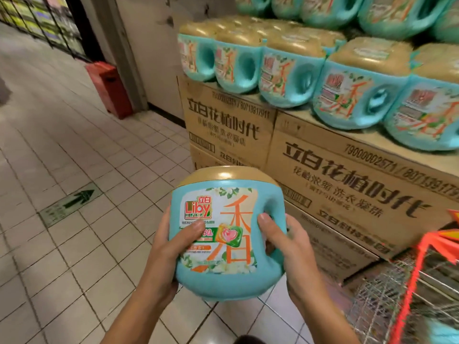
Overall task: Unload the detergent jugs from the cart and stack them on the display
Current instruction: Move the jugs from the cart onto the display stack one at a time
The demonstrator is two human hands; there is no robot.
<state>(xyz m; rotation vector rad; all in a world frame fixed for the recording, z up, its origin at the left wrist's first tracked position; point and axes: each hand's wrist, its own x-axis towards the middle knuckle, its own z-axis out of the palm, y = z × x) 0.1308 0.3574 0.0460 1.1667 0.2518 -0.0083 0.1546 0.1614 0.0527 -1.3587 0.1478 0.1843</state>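
1. The detergent jug (pixel 227 232), teal with a gold lid (pixel 226 175), is held in the air in front of the carton stack (pixel 347 170). It is near the left end of the stack and lower than its top. It touches no carton.
2. The left hand (pixel 171 247) holds the side of the jug that is farther from the carton stack. Its thumb lies across the label (pixel 198 212), and the grip is clamped on the jug.
3. The right hand (pixel 285 247) holds the handle side, which is nearer to the carton stack. Its thumb rests beside the handle hole and the other fingers go behind. This grip is also clamped on the jug.
4. On top of the carton stack stands a row of jugs (pixel 285 78) of the same kind, side by side and touching.
5. A second layer (pixel 372 11) rests on that row, and only its lower part is visible.
6. The wire cart (pixel 409 281) with a red frame is just beside the lower right part of the carton stack. What it contains is too blurred to tell.
7. To the left of the carton stack, a red box (pixel 109 88) stands on the tiled floor (pixel 62 244) by the wall.
8. A green arrow sticker (pixel 72 202) lies on the floor, well apart from the carton stack, on its left.
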